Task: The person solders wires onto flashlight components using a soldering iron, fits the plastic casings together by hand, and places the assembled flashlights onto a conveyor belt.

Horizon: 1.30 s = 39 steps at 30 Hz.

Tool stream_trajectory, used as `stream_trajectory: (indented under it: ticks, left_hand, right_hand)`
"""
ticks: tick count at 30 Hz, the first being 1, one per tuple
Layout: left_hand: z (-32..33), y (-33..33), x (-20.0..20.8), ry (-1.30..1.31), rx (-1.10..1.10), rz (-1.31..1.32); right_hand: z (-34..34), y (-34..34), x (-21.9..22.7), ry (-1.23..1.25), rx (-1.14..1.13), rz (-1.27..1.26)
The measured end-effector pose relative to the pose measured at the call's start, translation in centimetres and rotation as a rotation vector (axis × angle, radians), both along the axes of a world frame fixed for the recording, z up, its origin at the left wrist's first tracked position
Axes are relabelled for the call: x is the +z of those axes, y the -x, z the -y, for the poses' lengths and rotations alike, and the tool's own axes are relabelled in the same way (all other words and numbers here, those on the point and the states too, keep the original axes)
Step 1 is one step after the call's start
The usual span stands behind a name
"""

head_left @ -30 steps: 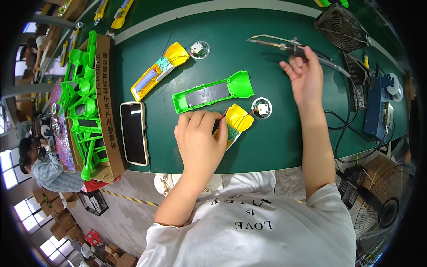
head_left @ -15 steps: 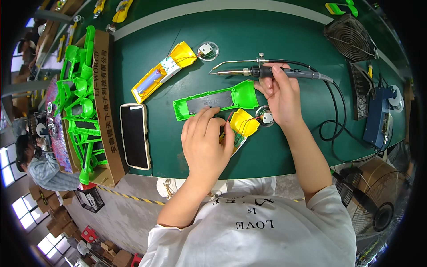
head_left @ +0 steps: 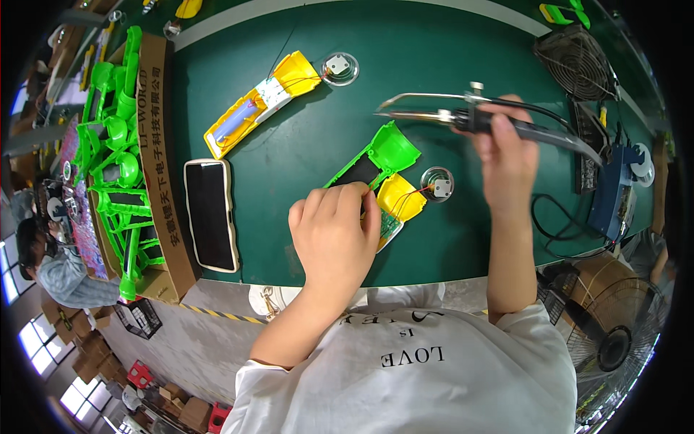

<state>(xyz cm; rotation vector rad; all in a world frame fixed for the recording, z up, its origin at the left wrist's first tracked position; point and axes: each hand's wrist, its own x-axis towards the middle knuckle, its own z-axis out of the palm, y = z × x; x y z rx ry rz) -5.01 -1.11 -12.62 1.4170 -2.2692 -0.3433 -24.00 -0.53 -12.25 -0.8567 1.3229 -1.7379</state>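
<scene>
My left hand [head_left: 332,228] bends its fingers over the lower end of a green plastic housing half [head_left: 395,150], which lies slanted with a dark panel inside. Beside those fingers is a yellow housing half [head_left: 402,197] with a green circuit board, its thin wires running to a clear round lens disc [head_left: 439,186]. My right hand [head_left: 508,159], slightly blurred, grips a soldering iron [head_left: 473,119] with a thin metal feed tube above its tip. The tip points left, over the table above the green housing. What my left fingertips press on is hidden.
Farther left lies another yellow housing [head_left: 293,73] with a blue battery and a wired lens disc [head_left: 340,69]. A phone [head_left: 210,215] rests beside a carton [head_left: 165,173] of green housings. At right stand a small black fan [head_left: 575,63] and a blue soldering station [head_left: 607,197].
The green housing has turned steeper and its lower end has gone under my left hand. My right hand has let go of its far end and moved right with the soldering iron.
</scene>
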Motion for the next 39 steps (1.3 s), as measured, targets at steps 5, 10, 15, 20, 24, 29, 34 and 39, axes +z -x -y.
stream_trajectory:
  ticks: [5,10,15,20,24,29,34,39]
  left_hand:
    - [0.2,0.2,0.4,-0.035,-0.003,0.043]
    - [0.6,0.4,0.6,-0.111,0.017,0.021]
    - [0.8,0.3,0.4,-0.117,-0.011,-0.017]
    - [1.0,0.4,0.4,-0.163,-0.016,-0.034]
    - [1.0,0.4,0.2,-0.150,-0.010,-0.021]
    - [1.2,0.5,0.3,-0.157,-0.003,-0.004]
    - [1.2,0.6,0.3,-0.144,0.003,0.008]
    - [1.4,0.7,0.2,-0.151,0.007,0.017]
  right_hand:
    - [-1.9,0.3,2.8,0.025,0.051,-0.218]
    - [-1.2,-1.1,3.0,0.040,0.121,-0.372]
    - [-0.2,-1.7,4.3,-0.139,0.229,-0.551]
    - [0.2,-1.9,4.7,-0.166,0.273,-0.600]
    - [0.3,-2.0,4.6,-0.211,0.295,-0.642]
    - [0.4,-2.1,4.4,-0.263,0.330,-0.648]
    - [0.5,-2.1,4.3,-0.200,0.391,-0.732]
    - [0.7,-2.2,4.2,-0.156,0.391,-0.770]
